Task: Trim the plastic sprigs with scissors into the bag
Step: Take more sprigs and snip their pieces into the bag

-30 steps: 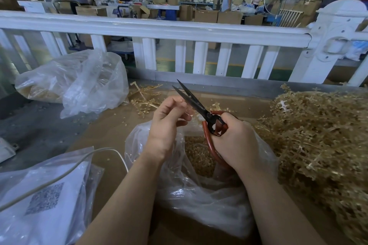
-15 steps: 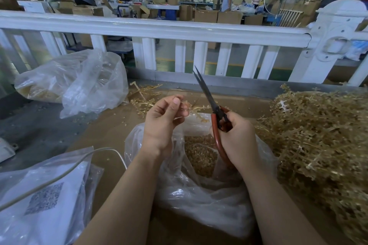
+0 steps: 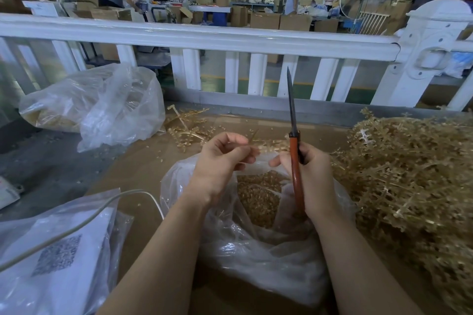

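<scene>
A thin, pale golden plastic sprig (image 3: 266,145) is pinched between the thumb and curled fingers of my left hand (image 3: 220,161), stretching across toward my right, just above the mouth of the clear, crinkled plastic bag (image 3: 256,245) in front of me. Down inside that bag sits a heap of small golden trimmed bits (image 3: 258,199). My right hand (image 3: 311,176) is wrapped around the orange-red handles of the dark-bladed scissors (image 3: 293,151), blades together and pointing almost straight up, right beside the end of the sprig; whether my right fingertips touch the sprig, I cannot tell. The bag rests on the brown cardboard-covered bench (image 3: 143,169). To my right, a big tangled pile of golden plastic sprigs (image 3: 409,176) lies heaped on the bench. Farther out on the left slumps a second clear plastic bag (image 3: 102,102), with a few loose golden sprigs (image 3: 184,125) scattered beside it. Near my left forearm lies a flat white packet with a QR-code label (image 3: 56,258), a white cable (image 3: 84,220) running over it. Beyond the bench stands a white railing (image 3: 204,38).
</scene>
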Demonstrator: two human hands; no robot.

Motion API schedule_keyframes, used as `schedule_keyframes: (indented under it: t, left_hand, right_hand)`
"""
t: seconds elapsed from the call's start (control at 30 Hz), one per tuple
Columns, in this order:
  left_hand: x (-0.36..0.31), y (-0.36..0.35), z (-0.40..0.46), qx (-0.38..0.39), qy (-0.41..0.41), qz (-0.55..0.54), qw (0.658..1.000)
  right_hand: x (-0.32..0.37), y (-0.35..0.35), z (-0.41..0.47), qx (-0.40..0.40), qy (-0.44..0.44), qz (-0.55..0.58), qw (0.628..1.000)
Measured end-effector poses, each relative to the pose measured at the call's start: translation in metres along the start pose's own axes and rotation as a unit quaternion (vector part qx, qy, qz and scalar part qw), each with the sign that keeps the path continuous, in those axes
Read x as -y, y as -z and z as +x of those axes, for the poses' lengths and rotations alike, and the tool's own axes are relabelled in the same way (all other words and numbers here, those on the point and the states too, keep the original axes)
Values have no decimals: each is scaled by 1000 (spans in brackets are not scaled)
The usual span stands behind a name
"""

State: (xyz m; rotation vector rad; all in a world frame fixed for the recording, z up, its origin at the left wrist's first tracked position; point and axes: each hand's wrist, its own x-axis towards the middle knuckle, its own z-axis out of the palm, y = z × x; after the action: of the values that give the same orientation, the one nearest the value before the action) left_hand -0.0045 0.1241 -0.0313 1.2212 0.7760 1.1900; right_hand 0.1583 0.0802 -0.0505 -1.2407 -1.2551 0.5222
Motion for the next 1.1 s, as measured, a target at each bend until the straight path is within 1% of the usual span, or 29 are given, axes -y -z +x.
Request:
schedule_keyframes:
  t: [0.13, 0.2, 0.27, 0.33, 0.4, 0.5, 0.6, 0.67, 0.73, 0.87, 0.97, 1.1]
  left_hand:
    - [5, -3, -2, 65, 63, -4, 996]
    - [7, -1, -2, 119, 71, 23, 990]
    - [7, 0, -2, 153, 82, 41, 984]
    - [8, 0, -1, 153, 89, 47, 983]
    - [9, 1, -1, 146, 91, 31, 985]
    - [7, 3, -2, 135, 95, -42, 985]
    - [-1, 7, -1, 119, 57, -103, 986]
    - [-5, 11, 1, 108, 27, -171, 979]
    - [-9, 14, 3, 110, -3, -239, 965]
    - [-15, 18, 4, 138, -58, -357, 922]
    - [-19, 22, 2, 155, -94, -395, 901]
    - [-22, 27, 2, 160, -106, -441, 877]
  right_hand:
    - [6, -2, -1, -12, 18, -6, 1000]
    - [8, -2, -2, -4, 31, -14, 999]
    - [8, -1, -2, 3, 35, -28, 999]
    - [7, -1, -3, 15, 31, -33, 999]
    - [8, -1, -3, 19, 27, -23, 999]
    - [9, -2, -3, -4, 43, -9, 999]
    - [7, 0, -2, -22, 30, -3, 999]
    - [6, 0, -2, -22, 20, -5, 1000]
    - [3, 0, -2, -22, 17, -22, 999]
    - [-4, -3, 0, -25, 5, -67, 997]
    - [-10, -5, 4, -34, -13, -99, 994]
    - [-13, -5, 5, -31, -26, -139, 989]
